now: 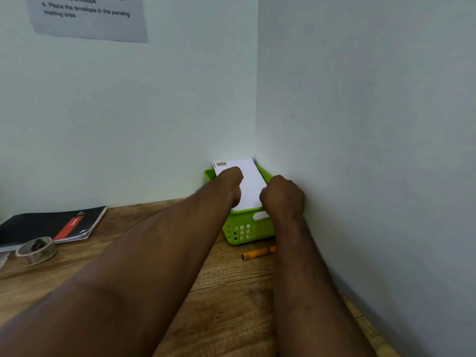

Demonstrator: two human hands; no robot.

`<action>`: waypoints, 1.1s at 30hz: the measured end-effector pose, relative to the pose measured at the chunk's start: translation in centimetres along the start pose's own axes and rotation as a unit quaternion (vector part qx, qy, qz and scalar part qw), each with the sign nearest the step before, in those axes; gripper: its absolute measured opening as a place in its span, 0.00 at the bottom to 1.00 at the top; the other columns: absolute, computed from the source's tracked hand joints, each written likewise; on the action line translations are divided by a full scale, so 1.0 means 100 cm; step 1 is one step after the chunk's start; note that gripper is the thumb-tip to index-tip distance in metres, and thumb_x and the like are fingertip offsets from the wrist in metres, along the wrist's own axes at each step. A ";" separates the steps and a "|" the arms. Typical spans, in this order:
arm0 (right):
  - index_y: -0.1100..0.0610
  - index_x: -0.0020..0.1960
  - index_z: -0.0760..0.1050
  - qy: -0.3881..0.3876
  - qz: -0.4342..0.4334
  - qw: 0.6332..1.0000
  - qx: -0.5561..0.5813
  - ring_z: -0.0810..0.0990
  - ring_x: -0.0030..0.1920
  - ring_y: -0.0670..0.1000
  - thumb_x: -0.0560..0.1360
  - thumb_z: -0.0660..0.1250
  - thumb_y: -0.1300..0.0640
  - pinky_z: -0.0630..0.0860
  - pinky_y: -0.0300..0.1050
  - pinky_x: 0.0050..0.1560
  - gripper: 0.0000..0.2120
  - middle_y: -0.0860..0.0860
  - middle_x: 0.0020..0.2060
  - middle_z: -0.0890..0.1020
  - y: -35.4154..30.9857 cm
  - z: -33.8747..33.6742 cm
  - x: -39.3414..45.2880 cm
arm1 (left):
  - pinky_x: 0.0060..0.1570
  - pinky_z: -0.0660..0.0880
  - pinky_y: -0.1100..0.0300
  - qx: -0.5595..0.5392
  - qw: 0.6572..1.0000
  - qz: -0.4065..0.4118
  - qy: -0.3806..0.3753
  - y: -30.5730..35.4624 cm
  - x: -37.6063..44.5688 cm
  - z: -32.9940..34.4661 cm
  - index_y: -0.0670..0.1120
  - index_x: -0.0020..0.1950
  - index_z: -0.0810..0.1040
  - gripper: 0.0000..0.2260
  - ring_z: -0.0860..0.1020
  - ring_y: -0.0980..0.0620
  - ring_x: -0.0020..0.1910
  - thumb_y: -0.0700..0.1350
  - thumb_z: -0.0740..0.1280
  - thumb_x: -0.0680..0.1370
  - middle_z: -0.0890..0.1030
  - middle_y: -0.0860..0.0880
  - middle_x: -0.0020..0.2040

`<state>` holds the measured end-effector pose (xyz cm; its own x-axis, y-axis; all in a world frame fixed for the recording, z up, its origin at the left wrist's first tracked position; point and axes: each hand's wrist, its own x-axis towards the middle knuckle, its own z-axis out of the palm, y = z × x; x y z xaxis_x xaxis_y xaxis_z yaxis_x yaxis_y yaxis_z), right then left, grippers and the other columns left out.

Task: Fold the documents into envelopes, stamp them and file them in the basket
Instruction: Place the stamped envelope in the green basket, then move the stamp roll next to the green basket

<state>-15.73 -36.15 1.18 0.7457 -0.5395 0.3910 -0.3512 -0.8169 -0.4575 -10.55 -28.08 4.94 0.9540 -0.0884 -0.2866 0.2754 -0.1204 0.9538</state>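
Nearest on the wooden counter, both forearms reach toward its far right corner. An orange pen lies just in front of the green basket, which sits tucked into that corner against both walls. Toward the counter's left edge, a roll of clear tape rests beside a black notebook with a red label whose white lettering is too small to read.

The white envelope stands tilted in the basket, its top leaning toward the back wall, a small stamp at its upper left corner. The left hand presses against the envelope's left side; the right hand has its fingers curled at the envelope's right edge near the basket rim. Whether either grip actually pinches the paper I cannot tell, since the fingertips are hidden.

The envelope looks light, thin and easily creased; holding it by both long edges should keep it flat as it settles in.

On the back wall a printed sheet reads "4. Place the envelope in the pending mailing area".
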 end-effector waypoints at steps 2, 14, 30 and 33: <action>0.60 0.54 0.75 -0.002 0.002 1.000 0.003 0.77 0.56 0.59 0.76 0.59 0.61 0.72 0.46 0.52 0.10 0.57 0.54 0.81 0.001 -0.001 0.000 | 0.33 0.60 0.60 0.006 1.000 -0.008 -0.014 -0.001 0.002 -0.001 0.42 0.35 0.59 0.17 0.61 0.50 0.35 0.41 0.58 0.82 0.65 0.45 0.42; 0.64 0.56 0.77 0.076 0.013 0.995 0.067 0.77 0.57 0.62 0.75 0.59 0.64 0.72 0.50 0.53 0.13 0.61 0.55 0.80 0.000 -0.001 0.001 | 0.43 0.77 0.56 -0.215 0.966 0.051 -0.133 0.016 -0.014 -0.042 0.39 0.52 0.73 0.07 0.79 0.45 0.42 0.43 0.62 0.80 0.76 0.42 0.47; 0.60 0.61 0.78 -0.145 -0.415 0.874 0.208 0.79 0.58 0.54 0.74 0.68 0.59 0.69 0.38 0.55 0.16 0.56 0.58 0.81 -0.192 0.070 -0.157 | 0.69 0.64 0.53 0.421 0.829 0.261 0.258 -0.141 -0.084 -0.373 0.42 0.73 0.69 0.28 0.68 0.42 0.70 0.43 0.71 0.73 0.70 0.41 0.71; 0.55 0.70 0.71 -0.236 -0.392 0.865 0.208 0.73 0.66 0.51 0.73 0.70 0.54 0.67 0.39 0.61 0.26 0.53 0.66 0.75 -0.236 0.098 -0.180 | 0.69 0.63 0.52 0.483 0.817 0.187 0.251 -0.152 -0.086 -0.399 0.44 0.74 0.67 0.31 0.66 0.43 0.71 0.49 0.72 0.73 0.69 0.42 0.72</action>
<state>-15.31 -5.13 -2.86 0.8449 0.3700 0.3864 0.5274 -0.6972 -0.4856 -18.18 13.94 -3.46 0.9452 0.0897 0.3139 -0.0382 -0.9245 0.3794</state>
